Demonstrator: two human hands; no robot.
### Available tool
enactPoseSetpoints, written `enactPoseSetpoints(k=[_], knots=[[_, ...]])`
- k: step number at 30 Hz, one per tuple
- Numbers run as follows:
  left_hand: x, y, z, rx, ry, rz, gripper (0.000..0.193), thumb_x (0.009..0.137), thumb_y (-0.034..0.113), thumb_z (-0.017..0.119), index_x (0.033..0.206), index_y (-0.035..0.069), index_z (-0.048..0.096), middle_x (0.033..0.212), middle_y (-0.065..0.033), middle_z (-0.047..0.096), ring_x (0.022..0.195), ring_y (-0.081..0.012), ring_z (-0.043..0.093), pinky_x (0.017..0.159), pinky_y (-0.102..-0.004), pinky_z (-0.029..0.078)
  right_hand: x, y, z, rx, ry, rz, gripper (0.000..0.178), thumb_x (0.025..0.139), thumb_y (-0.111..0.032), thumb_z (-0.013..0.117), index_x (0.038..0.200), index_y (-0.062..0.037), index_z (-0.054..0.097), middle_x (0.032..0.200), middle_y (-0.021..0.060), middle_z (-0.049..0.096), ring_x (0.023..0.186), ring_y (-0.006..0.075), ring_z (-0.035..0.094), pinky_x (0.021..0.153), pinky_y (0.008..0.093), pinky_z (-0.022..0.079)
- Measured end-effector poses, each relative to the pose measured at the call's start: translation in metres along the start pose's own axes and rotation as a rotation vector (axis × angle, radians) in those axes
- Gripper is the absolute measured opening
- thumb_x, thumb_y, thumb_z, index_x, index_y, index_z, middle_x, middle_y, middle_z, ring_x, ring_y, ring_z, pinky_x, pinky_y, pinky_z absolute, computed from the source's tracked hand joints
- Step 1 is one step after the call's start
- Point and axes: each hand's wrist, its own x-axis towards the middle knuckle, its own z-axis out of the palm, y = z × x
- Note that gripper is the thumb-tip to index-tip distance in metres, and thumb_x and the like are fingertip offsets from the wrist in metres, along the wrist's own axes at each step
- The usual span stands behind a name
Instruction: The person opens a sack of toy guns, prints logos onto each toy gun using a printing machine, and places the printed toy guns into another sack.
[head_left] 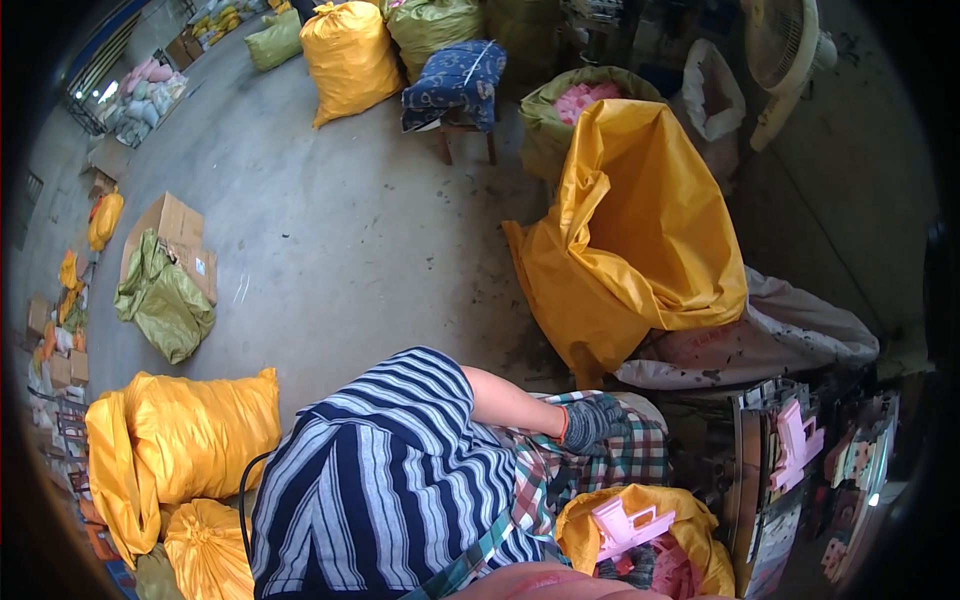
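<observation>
the right hand (pixel 638 568) is resting inside the yellow bag (pixel 713 548), beside a pink piece (pixel 617 535) sitting in its mouth; the left hand (pixel 597 424) is lying on the plaid apron (pixel 645 456). i cannot tell if either is gripping. the right should be taking a solid edge, clearing the rim.

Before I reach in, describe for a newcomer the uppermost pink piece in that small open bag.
Start at the striped shirt; right of it, near the lower edge, sits an open yellow bag. Inside, the pink piece is the paler, open-framed one atop the jumbled pink pieces.
</observation>
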Motion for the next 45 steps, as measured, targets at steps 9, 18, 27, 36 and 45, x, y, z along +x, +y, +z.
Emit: enactPoseSetpoints(k=[9,18,27,36,45], knots=[[-0.001,0.001,-0.002,-0.023,-0.028,-0.030,0.056,0.072,0.029,0.063,0.120,0.004,0.051,0.120,-0.0187,0.048,0.112,-0.0340,0.046,0.098,-0.0408,0.034,-0.006,-0.002,0.003,0.034,0.012,-0.016,0.065,0.050,-0.002,0.079,0.110,-0.0035,0.053,0.106,0.0107,0.057,0.099,0.0235,0.056,0.088,0.0343,0.043],[0.000,-0.001,0.000,0.020,0.037,0.012,0.050,0.073,0.025,0.061,0.117,0.004,0.053,0.118,-0.0181,0.049,0.111,-0.0332,0.047,0.098,-0.0405,0.034,-0.007,-0.011,0.003,0.060,0.021,-0.033,0.064,0.051,-0.003,0.079,0.110,-0.0036,0.053,0.105,0.0105,0.057,0.098,0.0233,0.056,0.088,0.0343,0.043],[-0.001,0.005,-0.011,0.015,0.001,-0.008,0.048,0.074,0.026,0.061,0.117,0.006,0.053,0.116,-0.0165,0.051,0.108,-0.0327,0.048,0.096,-0.0402,0.036,-0.014,-0.024,0.003,0.084,0.034,-0.050,0.063,0.051,-0.003,0.079,0.109,-0.0037,0.054,0.105,0.0103,0.057,0.098,0.0232,0.056,0.088,0.0342,0.044],[0.038,0.022,-0.028,-1.124,0.065,0.232,0.049,0.082,0.016,0.056,0.128,0.003,0.045,0.125,-0.0176,0.049,0.116,-0.0288,0.048,0.098,-0.0372,0.036,-0.091,-0.121,-0.017,-0.145,0.215,0.296,0.045,0.061,-0.006,0.074,0.102,-0.0049,0.055,0.099,0.0086,0.058,0.092,0.0224,0.057,0.083,0.0328,0.045],[0.156,0.110,-0.150,0.144,0.762,0.562,0.076,0.081,0.045,0.060,0.135,0.001,0.032,0.138,-0.0206,0.034,0.128,-0.0364,0.032,0.104,-0.0434,0.026,-0.073,-0.123,-0.050,-0.207,0.400,0.206,0.045,0.061,-0.011,0.080,0.098,-0.0030,0.058,0.103,0.0127,0.061,0.097,0.0267,0.060,0.084,0.0329,0.047]])
